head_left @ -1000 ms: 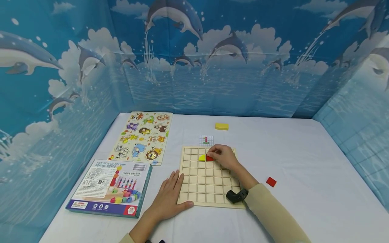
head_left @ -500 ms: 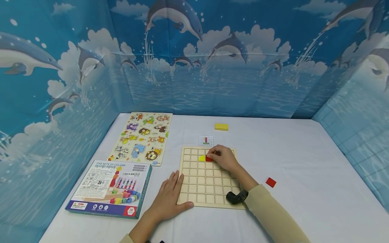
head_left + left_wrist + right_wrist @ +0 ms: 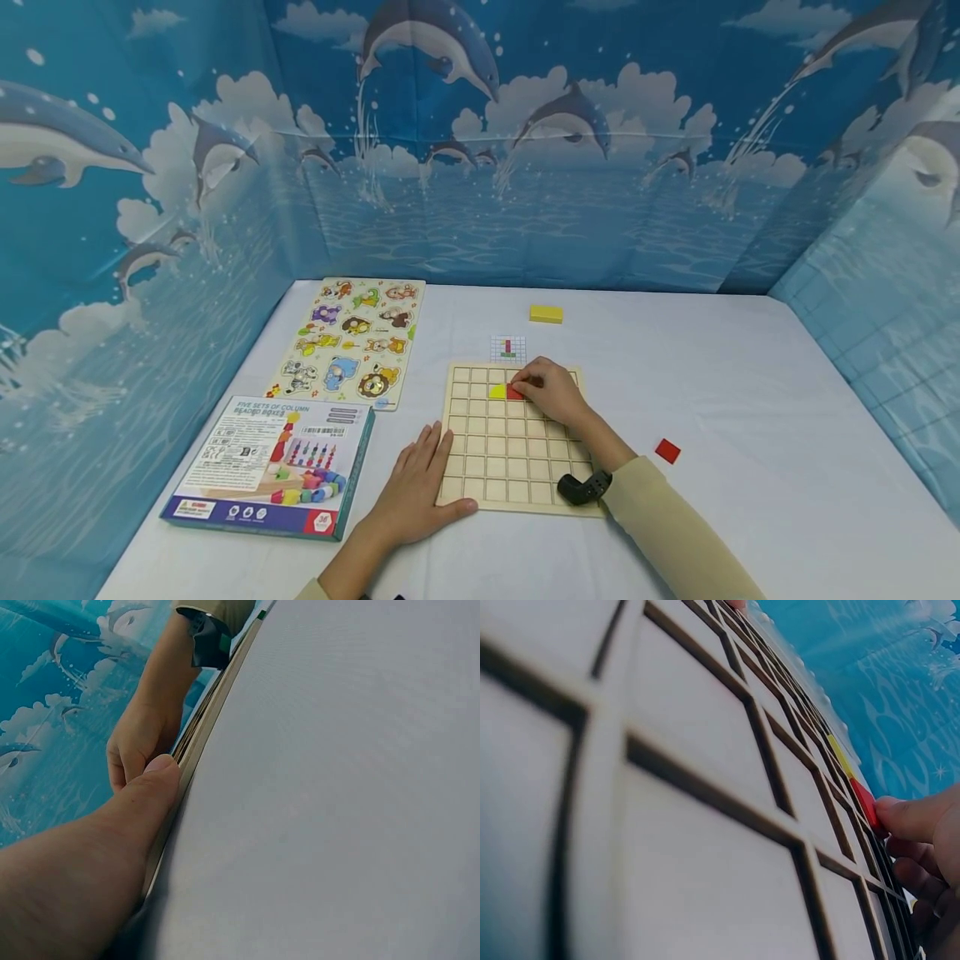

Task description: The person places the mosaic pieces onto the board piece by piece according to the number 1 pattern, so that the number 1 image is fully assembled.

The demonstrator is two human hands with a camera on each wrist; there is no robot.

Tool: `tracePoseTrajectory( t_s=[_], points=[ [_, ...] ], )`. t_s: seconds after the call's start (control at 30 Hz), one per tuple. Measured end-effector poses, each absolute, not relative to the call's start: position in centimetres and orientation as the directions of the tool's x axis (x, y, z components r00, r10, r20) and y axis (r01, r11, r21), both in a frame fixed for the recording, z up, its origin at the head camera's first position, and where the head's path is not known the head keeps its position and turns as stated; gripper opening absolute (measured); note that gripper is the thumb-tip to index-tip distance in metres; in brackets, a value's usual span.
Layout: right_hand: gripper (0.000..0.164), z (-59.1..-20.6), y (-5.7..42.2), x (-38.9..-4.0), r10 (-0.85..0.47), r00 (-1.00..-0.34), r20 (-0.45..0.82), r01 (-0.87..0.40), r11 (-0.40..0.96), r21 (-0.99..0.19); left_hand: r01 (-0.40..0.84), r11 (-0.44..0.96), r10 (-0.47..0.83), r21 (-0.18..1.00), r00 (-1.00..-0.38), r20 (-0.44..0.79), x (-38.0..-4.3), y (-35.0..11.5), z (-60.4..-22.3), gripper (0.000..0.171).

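A wooden grid board (image 3: 495, 446) lies on the white table. In its upper part a yellow tile (image 3: 497, 392) sits in a cell, with a red square tile (image 3: 514, 392) right beside it. My right hand (image 3: 553, 392) has its thumb and forefinger at that red tile; in the right wrist view the thumb touches the red tile (image 3: 866, 804) while the other fingers curl below. My left hand (image 3: 415, 492) rests with spread fingers along the board's left edge, its thumb by the lower left corner. The left wrist view shows this thumb (image 3: 154, 784) against the board's side.
Another red tile (image 3: 667, 451) lies to the right of the board. Behind the board are a small pattern card (image 3: 517, 349) and a yellow block (image 3: 546, 314). On the left lie an animal puzzle board (image 3: 352, 333) and a boxed bead toy (image 3: 247, 475). Dolphin-printed curtains (image 3: 480, 208) surround the table.
The right fingertips have barely shifted at the red tile. The left hand and the other things stay where they were.
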State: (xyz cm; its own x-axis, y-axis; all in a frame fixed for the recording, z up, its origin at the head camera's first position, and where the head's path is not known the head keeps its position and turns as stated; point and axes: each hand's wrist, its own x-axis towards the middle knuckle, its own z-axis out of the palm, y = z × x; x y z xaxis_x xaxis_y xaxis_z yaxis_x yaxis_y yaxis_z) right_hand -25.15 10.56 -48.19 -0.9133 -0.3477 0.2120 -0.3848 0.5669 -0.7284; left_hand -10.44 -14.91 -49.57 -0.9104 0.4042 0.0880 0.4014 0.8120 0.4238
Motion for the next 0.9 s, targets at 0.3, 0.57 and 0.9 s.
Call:
tracePoseTrajectory(
  t_s=[0.3,0.57,0.9],
  points=[
    [0.006,-48.0,10.5,-24.9,-0.355,-0.913,0.2,-0.383,0.583,-0.716,0.402,0.811,0.406,0.425,-0.91,0.086,-10.3,-14.9,-49.6,0.099],
    [0.005,-47.9,10.4,-25.1,-0.329,-0.932,0.154,-0.333,0.607,-0.721,0.403,0.811,0.405,0.425,-0.91,0.091,-10.4,-14.9,-49.6,0.1],
    [0.006,-47.3,11.5,-24.8,-0.361,-0.923,0.132,-0.326,0.551,-0.768,0.405,0.807,0.405,0.43,-0.909,0.097,-10.4,-14.9,-49.6,0.1]
  ],
)
